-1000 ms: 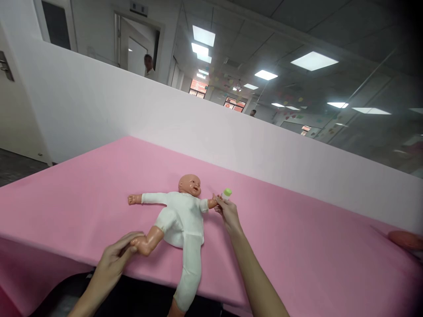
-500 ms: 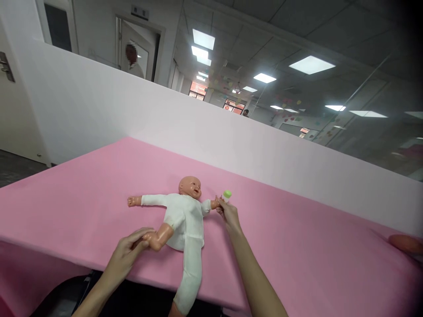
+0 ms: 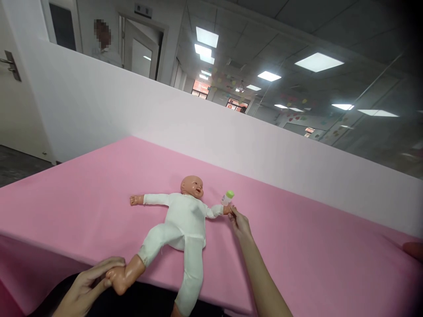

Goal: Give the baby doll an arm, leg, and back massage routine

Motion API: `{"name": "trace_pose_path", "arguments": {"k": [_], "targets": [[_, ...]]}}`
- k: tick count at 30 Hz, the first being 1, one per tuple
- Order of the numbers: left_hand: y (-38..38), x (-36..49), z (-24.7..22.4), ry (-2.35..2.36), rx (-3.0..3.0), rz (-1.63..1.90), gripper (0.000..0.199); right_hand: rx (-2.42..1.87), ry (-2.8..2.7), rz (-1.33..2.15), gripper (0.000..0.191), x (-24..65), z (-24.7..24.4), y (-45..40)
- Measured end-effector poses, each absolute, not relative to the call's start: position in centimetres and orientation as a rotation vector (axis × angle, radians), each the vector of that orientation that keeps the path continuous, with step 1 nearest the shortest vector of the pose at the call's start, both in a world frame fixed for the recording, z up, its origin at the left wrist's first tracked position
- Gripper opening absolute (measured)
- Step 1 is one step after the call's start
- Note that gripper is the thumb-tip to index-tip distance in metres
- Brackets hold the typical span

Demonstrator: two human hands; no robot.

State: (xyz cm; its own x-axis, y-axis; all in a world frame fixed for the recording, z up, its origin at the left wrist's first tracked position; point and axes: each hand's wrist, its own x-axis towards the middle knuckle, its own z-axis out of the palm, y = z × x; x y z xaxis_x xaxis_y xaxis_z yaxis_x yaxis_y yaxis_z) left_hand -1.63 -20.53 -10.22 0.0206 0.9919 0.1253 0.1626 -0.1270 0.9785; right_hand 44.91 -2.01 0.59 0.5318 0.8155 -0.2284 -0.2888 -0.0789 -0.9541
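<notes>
A baby doll [image 3: 187, 215] with a white cloth body lies face up on the pink-covered table [image 3: 99, 185], its head toward the wall. Its bare foot on the left side is pinched between the thumb and fingers of my left hand [image 3: 87, 281], out past the table's front edge. My right hand [image 3: 240, 222] grips the doll's small hand on the right side, with that arm stretched outward. Just behind this grip stands a small clear bottle with a green cap [image 3: 228, 197]. The doll's other leg hangs over the front edge, its foot partly cut off by the frame.
A white partition wall [image 3: 185, 123] runs behind the table. Beyond it a person [image 3: 104, 42] is near an open doorway. A brownish rounded object [image 3: 413, 249] sits at the far right of the table. A door [image 3: 20, 101] is at left.
My left hand has drawn the doll's foot down and left, so the bent leg is now extended. My right hand has moved slightly right, straightening the doll's arm. The person behind has moved left.
</notes>
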Motion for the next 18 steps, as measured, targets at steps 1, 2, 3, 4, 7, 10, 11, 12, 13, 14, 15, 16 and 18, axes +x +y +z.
{"name": "trace_pose_path", "arguments": {"k": [1, 2, 3, 4, 7, 10, 11, 12, 13, 14, 15, 16, 18], "targets": [[-20.0, -1.0, -9.9, 1.250, 1.405, 1.251, 0.049, -1.332, -0.553, 0.999, 0.014, 44.3, 1.2, -2.0], [-19.4, -0.3, -9.5, 1.228, 1.391, 1.279, 0.050, -1.307, -0.619, 1.018, 0.018, 43.6, 1.8, -2.1], [-18.8, 0.5, -9.0, 1.199, 1.390, 1.296, 0.049, -1.282, -0.700, 1.037, 0.023, 42.7, 2.2, -2.2], [-18.1, 1.4, -8.5, 1.170, 1.393, 1.301, 0.048, -1.263, -0.791, 1.050, 0.028, 41.7, 2.6, -2.3], [-16.0, 4.2, -7.0, 1.095, 1.389, 1.314, 0.044, -1.259, -1.030, 1.052, 0.039, 38.5, 2.7, -2.9], [-13.9, 7.3, -5.8, 1.008, 1.381, 1.333, 0.042, -1.309, -1.135, 1.003, 0.049, 35.8, 2.1, -3.4], [-13.3, 8.1, -5.5, 0.983, 1.385, 1.335, 0.041, -1.323, -1.155, 0.980, 0.050, 35.2, 2.0, -3.5], [-12.8, 8.9, -5.3, 0.964, 1.390, 1.335, 0.041, -1.336, -1.173, 0.955, 0.051, 34.9, 1.9, -3.6], [-12.5, 9.4, -5.1, 0.952, 1.395, 1.334, 0.041, -1.346, -1.188, 0.933, 0.052, 34.8, 1.9, -3.5], [-12.3, 9.8, -5.1, 0.942, 1.398, 1.330, 0.041, -1.352, -1.199, 0.919, 0.052, 35.0, 2.0, -3.5], [-12.4, 9.9, -5.1, 0.936, 1.398, 1.325, 0.041, -1.353, -1.200, 0.914, 0.051, 35.5, 2.1, -3.4], [-12.6, 9.7, -5.2, 0.935, 1.395, 1.322, 0.040, -1.348, -1.187, 0.915, 0.051, 36.2, 2.3, -3.2], [-13.6, 8.6, -5.5, 0.941, 1.400, 1.302, 0.039, -1.322, -1.110, 0.927, 0.048, 38.3, 2.4, -2.7]]}}
